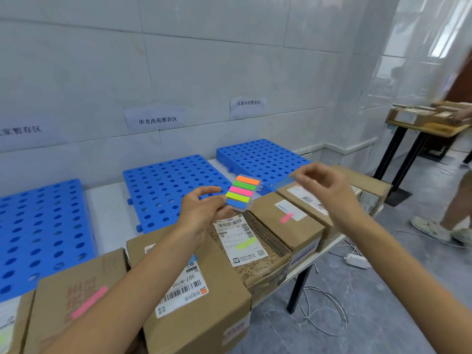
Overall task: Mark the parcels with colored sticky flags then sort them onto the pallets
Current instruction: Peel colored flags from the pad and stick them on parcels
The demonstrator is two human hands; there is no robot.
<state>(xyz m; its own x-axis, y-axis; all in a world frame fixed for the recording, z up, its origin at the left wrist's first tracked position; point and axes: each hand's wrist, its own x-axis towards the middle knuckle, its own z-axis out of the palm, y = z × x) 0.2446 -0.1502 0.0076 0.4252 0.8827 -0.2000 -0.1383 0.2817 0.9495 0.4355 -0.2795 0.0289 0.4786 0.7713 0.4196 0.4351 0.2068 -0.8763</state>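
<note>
Blue perforated plastic pallets lie side by side on a white table (107,215) against the tiled wall: the left pallet (38,238), the middle pallet (168,190) and the right pallet (260,159), each below a paper sign (157,120). Brown cardboard parcels stand in a row along the near edge. From the left: a printed parcel (76,290) bearing a pink sticky flag (89,301); a large plain parcel (204,315) with a barcode label, partly crossed by the left forearm; a patterned parcel (255,267) whose label carries a yellow-green flag (245,244); a small parcel (288,226) with a second pink flag (286,217); and a far-right parcel (304,200), partly hidden by the right hand. Left hand (201,213): thumb and curled fingers pinch the near end of a clear card of sticky flags (242,191), striped orange, green, pink, yellow and blue, held above the patterned parcel. Right hand (324,185): fingertips closed together on a faint, translucent bluish strip (283,182), raised above the far-right parcel. Far right: another person's legs (459,200) beside a wooden table (421,129).
</note>
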